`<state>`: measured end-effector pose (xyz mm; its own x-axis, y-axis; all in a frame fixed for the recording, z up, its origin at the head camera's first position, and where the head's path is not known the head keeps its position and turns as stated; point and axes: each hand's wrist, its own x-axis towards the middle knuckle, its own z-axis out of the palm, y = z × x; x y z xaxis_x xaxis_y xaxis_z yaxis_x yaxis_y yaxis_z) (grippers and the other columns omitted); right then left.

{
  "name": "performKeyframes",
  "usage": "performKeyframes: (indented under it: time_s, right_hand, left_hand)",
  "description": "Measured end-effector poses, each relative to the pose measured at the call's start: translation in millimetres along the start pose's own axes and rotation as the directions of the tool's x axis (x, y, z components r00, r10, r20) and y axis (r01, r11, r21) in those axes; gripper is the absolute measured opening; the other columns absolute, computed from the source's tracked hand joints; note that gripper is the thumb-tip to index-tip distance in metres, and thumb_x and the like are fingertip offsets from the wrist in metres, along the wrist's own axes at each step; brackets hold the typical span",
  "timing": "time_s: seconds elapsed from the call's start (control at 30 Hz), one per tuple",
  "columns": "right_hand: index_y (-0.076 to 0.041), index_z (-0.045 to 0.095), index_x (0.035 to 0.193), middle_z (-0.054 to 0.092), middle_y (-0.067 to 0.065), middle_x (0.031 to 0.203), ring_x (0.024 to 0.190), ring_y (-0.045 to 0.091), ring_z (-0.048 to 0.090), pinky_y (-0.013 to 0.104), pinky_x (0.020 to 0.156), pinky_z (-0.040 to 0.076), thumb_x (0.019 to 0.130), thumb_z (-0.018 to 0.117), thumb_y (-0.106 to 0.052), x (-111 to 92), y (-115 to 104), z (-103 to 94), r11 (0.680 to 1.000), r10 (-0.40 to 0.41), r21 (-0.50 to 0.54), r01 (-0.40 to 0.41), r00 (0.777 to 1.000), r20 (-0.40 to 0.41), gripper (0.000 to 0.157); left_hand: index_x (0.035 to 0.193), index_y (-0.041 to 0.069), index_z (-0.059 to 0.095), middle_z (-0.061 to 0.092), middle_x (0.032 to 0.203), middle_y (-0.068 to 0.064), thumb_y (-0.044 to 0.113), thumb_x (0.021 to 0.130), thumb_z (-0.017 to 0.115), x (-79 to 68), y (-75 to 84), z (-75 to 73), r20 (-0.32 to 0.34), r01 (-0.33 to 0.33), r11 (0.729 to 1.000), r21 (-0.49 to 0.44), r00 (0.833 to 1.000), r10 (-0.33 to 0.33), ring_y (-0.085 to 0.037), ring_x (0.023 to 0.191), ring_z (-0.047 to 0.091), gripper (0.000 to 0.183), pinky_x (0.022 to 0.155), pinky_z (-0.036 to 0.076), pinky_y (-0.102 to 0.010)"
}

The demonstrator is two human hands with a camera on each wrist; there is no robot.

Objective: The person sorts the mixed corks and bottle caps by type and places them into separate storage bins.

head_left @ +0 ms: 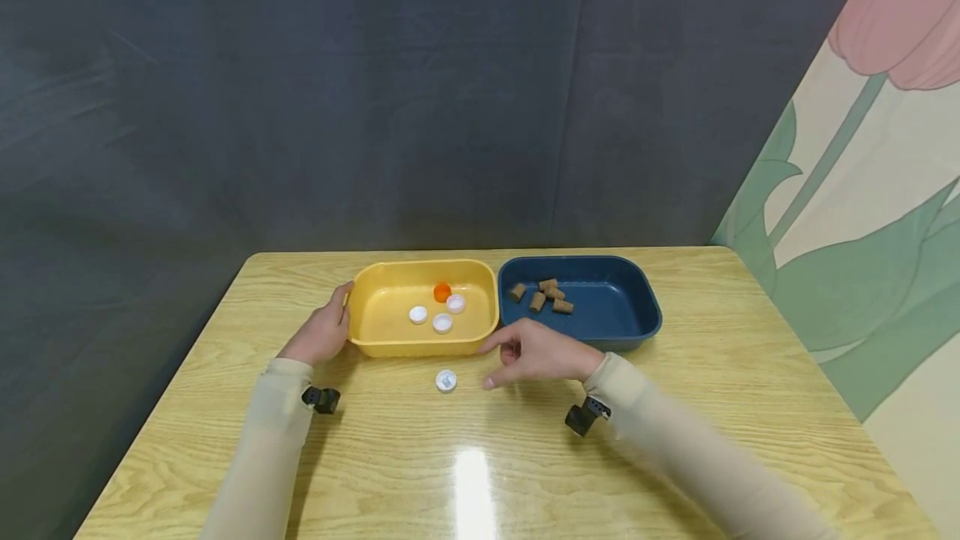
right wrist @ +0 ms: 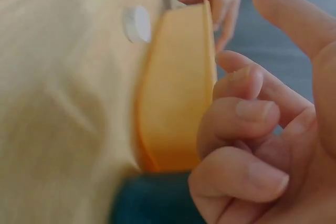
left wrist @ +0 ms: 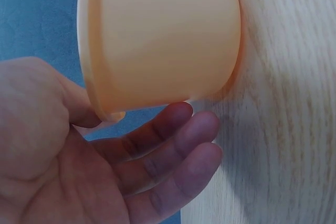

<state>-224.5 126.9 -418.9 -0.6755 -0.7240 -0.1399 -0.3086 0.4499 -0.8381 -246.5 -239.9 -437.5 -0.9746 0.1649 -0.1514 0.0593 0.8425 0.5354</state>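
Note:
At the left end of the yellow tray (head_left: 386,323), my left hand (head_left: 318,337) holds the rim, with several fingers along the outer wall (left wrist: 163,40) in the left wrist view. Over the table, by the tray's front right corner, is my right hand (head_left: 543,350), holding nothing. Its thumb and index finger stand apart while the other fingers curl in toward the palm (right wrist: 299,177). Just left of those fingertips, a white bottle cap (head_left: 446,381) lies on the wood. Inside the yellow tray are an orange cap (head_left: 442,292) and several whitish caps (head_left: 442,323).
A navy tray (head_left: 611,302) adjoins the yellow one on the right and contains several brown corks (head_left: 537,302). Both stand near the back of the wooden table (head_left: 390,457). Behind it hangs a dark curtain (head_left: 450,107); a flower-painted wall (head_left: 847,257) runs along the right.

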Motion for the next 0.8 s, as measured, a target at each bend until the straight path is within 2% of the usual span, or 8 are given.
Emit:
performKeyframes:
  time_s: [0.17,0.43,0.57,0.8]
  right_hand:
    - [-0.006,0.067,0.129,0.046,-0.005,0.061,0.055,0.007,0.041,0.022,0.057,0.037,0.082,0.084,-0.030,7.2,7.2,20.2,1.000,-0.018,0.001,0.018,0.999,0.035,0.055]
    - [-0.004,0.062,0.135,0.061,-0.003,0.069,0.062,0.005,0.051,0.021,0.059,0.042,0.080,0.086,-0.028,19.9,10.3,41.9,1.000,-0.002,-0.022,0.002,1.000,0.011,0.064]
    - [-0.002,0.062,0.134,0.059,-0.003,0.069,0.063,0.006,0.050,0.021,0.059,0.041,0.080,0.087,-0.025,26.6,13.1,51.0,0.999,0.003,-0.039,-0.004,1.000,-0.024,0.064]
    - [-0.008,0.067,0.130,0.053,-0.005,0.066,0.060,0.005,0.046,0.020,0.057,0.037,0.075,0.089,-0.028,38.3,16.0,64.0,0.994,0.043,-0.096,-0.050,0.996,-0.077,0.063]
  left_hand:
    - [0.159,0.002,0.009,0.051,0.071,-0.008,0.015,0.110,0.024,-1.1,-0.2,-0.6,0.007,0.008,1.000,-0.004,1.000,-0.008,-0.018,0.056,0.046,0.053,0.061,0.042,-0.034]
    - [0.158,0.000,0.011,0.052,0.072,-0.008,0.014,0.109,0.024,-1.8,0.5,-0.9,-0.010,-0.020,1.000,0.009,1.000,0.020,-0.019,0.058,0.047,0.052,0.066,0.044,-0.037]
    - [0.157,-0.001,0.011,0.053,0.074,-0.009,0.013,0.109,0.025,-1.8,0.2,-0.9,-0.011,-0.026,1.000,0.008,1.000,0.026,-0.019,0.061,0.049,0.052,0.071,0.045,-0.040]
    - [0.157,-0.001,0.011,0.054,0.075,-0.009,0.013,0.109,0.024,-2.0,1.6,-1.1,-0.008,-0.021,1.000,0.006,1.000,0.022,-0.020,0.065,0.052,0.052,0.079,0.046,-0.044]
